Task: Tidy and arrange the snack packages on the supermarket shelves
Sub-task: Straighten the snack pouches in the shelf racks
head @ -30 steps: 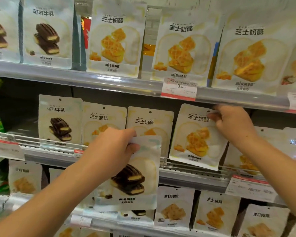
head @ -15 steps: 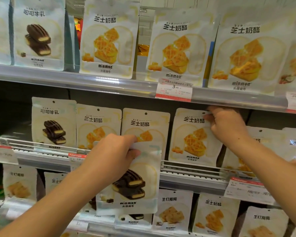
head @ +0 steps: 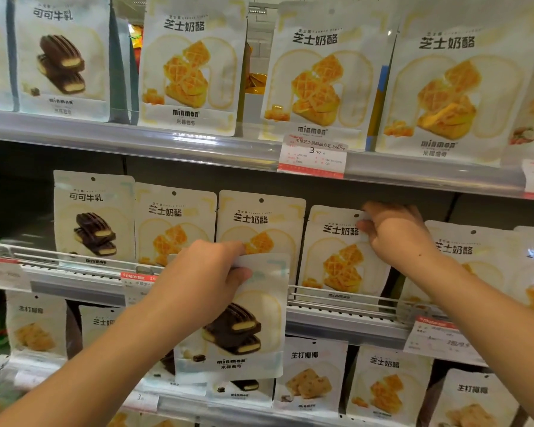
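Observation:
My left hand grips the top edge of a chocolate cookie package, held in front of the middle shelf rail. My right hand pinches the top right corner of a cheese cookie package that stands upright on the middle shelf. To its left stand two more cheese cookie packages and, at the far left of the row, a chocolate cookie package.
The top shelf carries chocolate and cheese packages with a price tag on its rail. The bottom shelf holds several packages of other flavours. More packages stand right of my right hand. A wire rail fronts the middle shelf.
The cheese package under my right hand has gone from tilted to upright on the shelf. My left hand still holds the chocolate package in about the same place.

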`<state>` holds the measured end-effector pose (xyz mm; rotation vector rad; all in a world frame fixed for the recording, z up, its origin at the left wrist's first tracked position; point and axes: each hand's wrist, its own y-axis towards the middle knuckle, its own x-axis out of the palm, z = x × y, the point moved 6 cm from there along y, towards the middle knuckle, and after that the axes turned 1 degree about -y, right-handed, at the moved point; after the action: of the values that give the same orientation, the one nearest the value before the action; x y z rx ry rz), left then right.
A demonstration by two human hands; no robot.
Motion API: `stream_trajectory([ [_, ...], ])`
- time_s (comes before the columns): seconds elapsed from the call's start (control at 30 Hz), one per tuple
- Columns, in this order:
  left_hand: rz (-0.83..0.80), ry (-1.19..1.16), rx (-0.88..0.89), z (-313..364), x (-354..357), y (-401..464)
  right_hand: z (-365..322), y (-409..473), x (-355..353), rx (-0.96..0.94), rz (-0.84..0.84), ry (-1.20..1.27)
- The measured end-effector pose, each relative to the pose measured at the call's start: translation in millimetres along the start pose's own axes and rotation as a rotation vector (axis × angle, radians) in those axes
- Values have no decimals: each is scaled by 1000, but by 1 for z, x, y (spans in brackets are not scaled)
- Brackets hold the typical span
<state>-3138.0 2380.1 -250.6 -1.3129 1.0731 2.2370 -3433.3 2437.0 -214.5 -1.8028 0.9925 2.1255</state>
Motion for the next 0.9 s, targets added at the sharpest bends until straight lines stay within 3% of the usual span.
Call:
stream_trajectory([
  [0.27,-8,-8,-12,3,7,1,-5,-7,-5,-61,24,-65],
  [0.33,-6,-5,-23,4,9,1,-11,-17,-8,-167,126,-25],
  [0.43,14,-8,-26,7,8,0,-37,-51,-19,-439,312,277],
  [0.57,18,-56,-58,7,3,-10,-97,-97,-8,-725,67,751],
  [0.67,48,-82,-101,-4,-5,-29,-138,-115,8,-781,-113,844],
  [0.9,160,-12,-172,-66,-39,-84,-226,-129,9,-824,-75,977],
])
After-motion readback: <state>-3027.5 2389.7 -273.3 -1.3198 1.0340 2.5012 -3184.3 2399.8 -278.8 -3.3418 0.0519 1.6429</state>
